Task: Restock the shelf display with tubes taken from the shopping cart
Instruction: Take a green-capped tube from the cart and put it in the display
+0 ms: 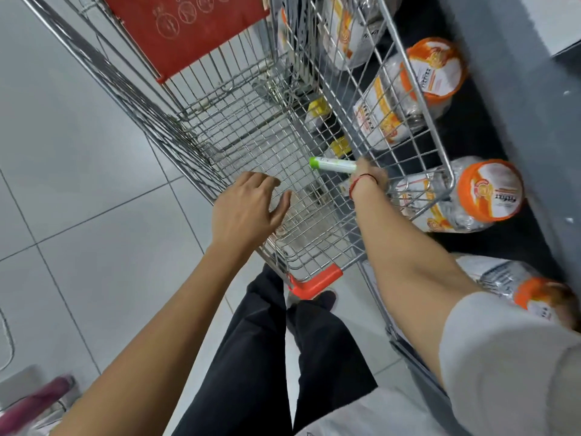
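A wire shopping cart with a red child-seat flap stands in front of me, seen from above. My right hand reaches over the cart's right side and is shut on a white tube with a green cap, held roughly level above the basket with the cap pointing left. My left hand hovers open over the cart's near left rim, fingers spread, holding nothing. Small yellow and white packs lie deeper in the basket along its right wall.
A dark low shelf on the right holds clear jars with orange lids, close against the cart's side. A grey shelf edge runs above them. White floor tiles spread to the left. My dark trousers show below the cart's orange corner guard.
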